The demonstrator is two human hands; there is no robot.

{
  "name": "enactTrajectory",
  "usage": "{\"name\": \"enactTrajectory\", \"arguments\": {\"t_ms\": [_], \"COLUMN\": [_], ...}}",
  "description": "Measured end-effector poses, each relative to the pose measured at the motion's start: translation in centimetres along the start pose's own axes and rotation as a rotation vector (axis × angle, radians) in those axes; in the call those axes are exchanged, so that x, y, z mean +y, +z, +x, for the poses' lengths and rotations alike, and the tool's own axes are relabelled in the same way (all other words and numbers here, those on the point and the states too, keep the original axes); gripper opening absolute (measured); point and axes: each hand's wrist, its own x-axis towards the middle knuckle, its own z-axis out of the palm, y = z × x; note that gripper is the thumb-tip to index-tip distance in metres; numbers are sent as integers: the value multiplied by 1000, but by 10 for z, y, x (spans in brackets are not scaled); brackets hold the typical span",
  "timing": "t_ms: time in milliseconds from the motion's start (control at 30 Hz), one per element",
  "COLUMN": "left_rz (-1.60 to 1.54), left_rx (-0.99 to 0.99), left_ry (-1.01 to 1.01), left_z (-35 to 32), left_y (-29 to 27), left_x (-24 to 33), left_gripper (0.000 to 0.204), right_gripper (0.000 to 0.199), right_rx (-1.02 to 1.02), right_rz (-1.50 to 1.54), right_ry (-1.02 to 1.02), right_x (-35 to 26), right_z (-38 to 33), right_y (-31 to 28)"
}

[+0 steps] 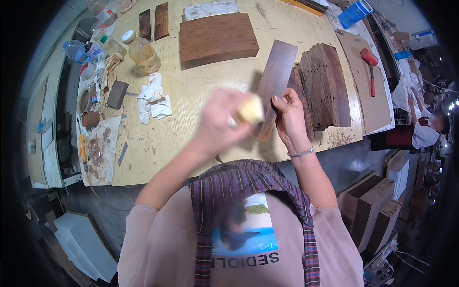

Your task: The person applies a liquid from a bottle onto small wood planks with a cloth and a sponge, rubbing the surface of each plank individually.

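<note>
Far to the left of the fingers, a plastic bottle of yellowish liquid [142, 51] is standing on the pale worktop [191, 95], and a crumpled white rag [153, 99] is lying nearer, still left of them. The left hand [221, 125] is closing its fingers around a small cream-coloured pad [250, 110] (blurred, so its exact make cannot be told) and is pressing it against the lower part of a dark wooden board [275, 79]. Just right of those fingers, the right hand [289, 117] is gripping the same board at its lower right edge, fingers curled narrow around it, holding it tilted above the worktop. Right of these fingers a stack of rough dark boards [325, 83] is resting on the worktop, and farther right a red-handled tool [370, 67] is lying on a brown sheet [370, 107].
</note>
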Motion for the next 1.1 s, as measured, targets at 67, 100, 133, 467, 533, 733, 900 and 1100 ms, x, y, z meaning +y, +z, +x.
{"name": "enactTrajectory", "arguments": {"t_ms": [67,100,133,467,533,733,900,1100], "left_rz": [-18,7,31,28,129,-92,-168,91], "left_rx": [-176,-161,-144,-114,16,0,-104,234], "left_ry": [153,140,128,105,-113,-58,113,-305], "left_z": [-11,-15,-22,-25,-40,-15,6,34], "left_y": [14,14,14,-4,-13,-17,9,-25], "left_x": [24,19,9,0,-28,18,12,-69], "left_gripper": [56,56,57,48,49,55,53,47], "right_gripper": [12,13,12,6,4,50,64,84], "right_rx": [51,63,90,128,140,-487,-251,-541], "right_rz": [14,6,-21,81,69,550,427,334], "right_ry": [24,20,4,33,-2,415,588,726], "right_x": [2,2,1,10,7,30,40,26], "right_z": [10,13,13,20,20,25,9,-38], "right_y": [1,-1,-1,-6,-7,-30,3,20]}}
